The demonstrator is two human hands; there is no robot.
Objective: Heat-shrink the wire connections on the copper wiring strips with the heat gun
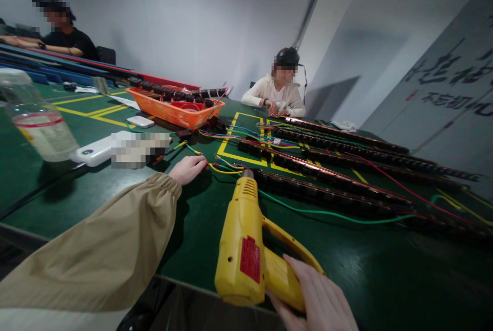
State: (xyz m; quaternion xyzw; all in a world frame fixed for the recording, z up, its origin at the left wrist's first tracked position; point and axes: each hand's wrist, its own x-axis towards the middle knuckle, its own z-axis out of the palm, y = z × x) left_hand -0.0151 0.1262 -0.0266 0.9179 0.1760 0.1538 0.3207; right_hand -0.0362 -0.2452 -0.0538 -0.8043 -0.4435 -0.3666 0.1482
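Wires (225, 169) are gripped by left fingers (198, 163), a heat gun (239, 238) by right fingers (308, 277); an orange basket (165, 113) holds black strips (156, 89).

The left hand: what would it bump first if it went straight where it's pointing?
Probably the coloured wires just beyond it. The left hand may already be touching them; one flat picture doesn't show their exact depth.

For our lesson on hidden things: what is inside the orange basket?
Inside the orange basket lie dark, segmented strips, some jutting past its rim, with a red item among them. The basket's walls and these contents hide its floor, so anything lower cannot be seen.
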